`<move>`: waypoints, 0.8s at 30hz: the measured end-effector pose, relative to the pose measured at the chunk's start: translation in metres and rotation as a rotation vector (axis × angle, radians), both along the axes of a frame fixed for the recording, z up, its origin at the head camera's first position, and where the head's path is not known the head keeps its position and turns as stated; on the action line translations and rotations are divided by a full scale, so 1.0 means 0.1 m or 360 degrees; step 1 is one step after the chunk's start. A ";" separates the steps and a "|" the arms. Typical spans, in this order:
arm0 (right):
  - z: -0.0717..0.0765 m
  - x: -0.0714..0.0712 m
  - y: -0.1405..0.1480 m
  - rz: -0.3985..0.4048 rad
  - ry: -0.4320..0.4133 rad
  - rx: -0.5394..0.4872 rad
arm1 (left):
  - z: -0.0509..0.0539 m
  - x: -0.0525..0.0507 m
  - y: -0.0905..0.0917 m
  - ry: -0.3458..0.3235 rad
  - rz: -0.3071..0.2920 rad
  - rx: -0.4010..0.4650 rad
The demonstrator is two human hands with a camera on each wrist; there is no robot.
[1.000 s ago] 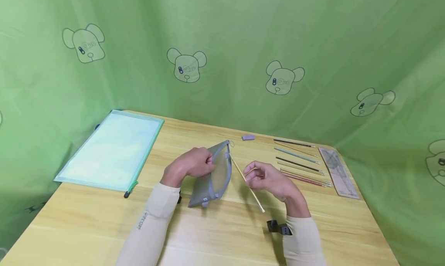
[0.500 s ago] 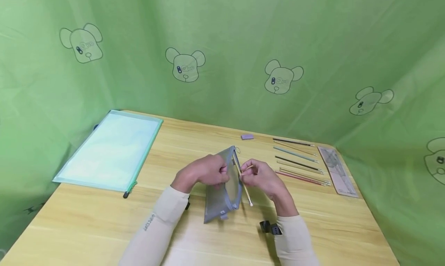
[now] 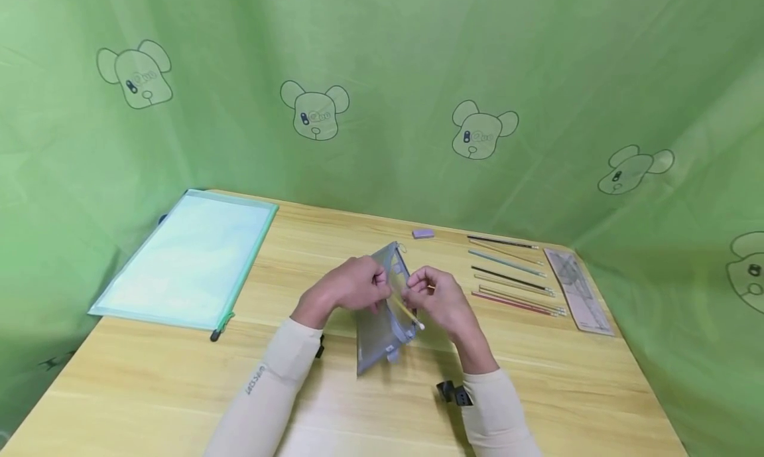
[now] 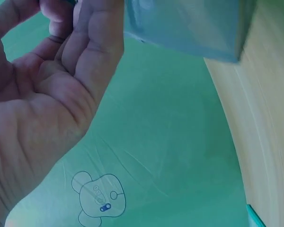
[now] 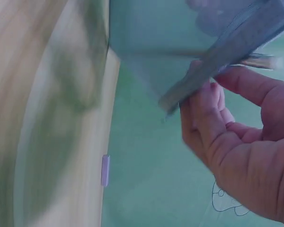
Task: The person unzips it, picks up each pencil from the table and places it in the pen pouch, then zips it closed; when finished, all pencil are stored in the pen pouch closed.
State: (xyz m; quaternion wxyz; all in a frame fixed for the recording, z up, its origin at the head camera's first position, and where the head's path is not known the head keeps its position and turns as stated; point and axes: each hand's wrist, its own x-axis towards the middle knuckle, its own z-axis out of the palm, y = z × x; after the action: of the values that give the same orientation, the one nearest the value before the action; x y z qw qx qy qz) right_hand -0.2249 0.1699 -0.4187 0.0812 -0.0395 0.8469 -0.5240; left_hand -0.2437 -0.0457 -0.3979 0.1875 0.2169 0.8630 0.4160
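Observation:
A translucent grey-blue zip pouch [image 3: 371, 343] is held up above the table, its mouth towards the right. My left hand [image 3: 358, 284] pinches the near-left edge of that mouth; in the left wrist view its fingers are curled beside the pouch [image 4: 189, 23], their tips cut off. On the opposite edge, my right hand [image 3: 438, 298] pinches the zip rim between thumb and fingers, plainest in the right wrist view. A yellow pencil [image 3: 407, 310] lies mostly inside the pouch, its white-tipped end sticking out of the mouth. Through the wall, the pencil's shaft [image 5: 165, 53] shows blurred.
Several pencils [image 3: 513, 271] lie in a row at the right, beside a pale pack of rulers [image 3: 579, 291]. A purple eraser [image 3: 423, 234] sits near the back edge. At the left lies a large turquoise-edged zip folder [image 3: 185, 258]. Green curtain [image 3: 382, 39] surrounds the wooden table [image 3: 358, 424].
The pencil, earlier in my right hand, has slid into the pouch, and that hand now grips the pouch's rim. Both hands and the pouch have come closer together.

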 end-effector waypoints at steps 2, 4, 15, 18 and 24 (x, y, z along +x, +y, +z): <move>0.02 0.01 -0.02 -0.0002 0.0020 -0.0030 | 0.00 -0.01 -0.02 -0.0001 0.0038 0.0021; 0.04 0.02 -0.02 0.0007 0.0032 -0.0073 | 0.01 -0.02 -0.05 -0.0001 0.0072 0.0030; 0.04 -0.01 0.21 0.0365 0.0150 0.0144 | 0.01 -0.08 -0.29 0.0031 0.0156 -0.0057; 0.02 0.01 0.19 0.0601 0.0181 0.0189 | 0.01 -0.09 -0.31 0.0028 0.0180 -0.0064; 0.00 0.07 0.07 0.0871 0.0133 0.0190 | 0.02 -0.09 -0.31 0.0015 0.0217 -0.0092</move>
State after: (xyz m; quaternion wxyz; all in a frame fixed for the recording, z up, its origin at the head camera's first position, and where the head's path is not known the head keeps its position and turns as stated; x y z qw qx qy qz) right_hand -0.2182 0.1765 -0.4188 0.1870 -0.2833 0.8368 -0.4296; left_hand -0.2529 -0.0762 -0.3954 0.1608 0.1539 0.8882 0.4018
